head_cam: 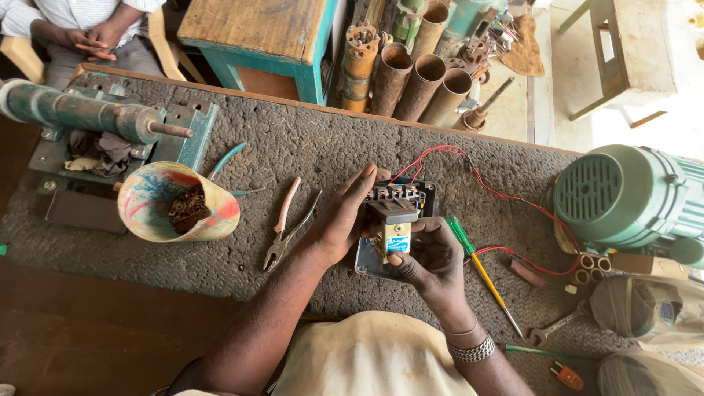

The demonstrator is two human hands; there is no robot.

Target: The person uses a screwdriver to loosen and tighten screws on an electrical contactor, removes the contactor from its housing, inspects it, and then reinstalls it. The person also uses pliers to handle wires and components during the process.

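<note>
My left hand (pixel 341 220) wraps the left side of a black electrical switch block (pixel 402 196) with a row of terminals, resting on a grey metal plate (pixel 364 261). My right hand (pixel 433 260) grips a small yellowish part with a blue label (pixel 396 240) fixed at the block's front. Thin red wires (pixel 484 180) run from the block to a green electric motor (pixel 623 196) at the right. A green-and-yellow screwdriver (pixel 477 264) lies just right of my right hand.
Pink-handled pliers (pixel 287 224) lie left of my left hand. A colourful cone-shaped container (pixel 176 202) of small metal parts and a green machine (pixel 95 117) stand at the left. A spanner (pixel 554 326), rusty pipes (pixel 422 84) and another seated person's hands (pixel 88 37) are around.
</note>
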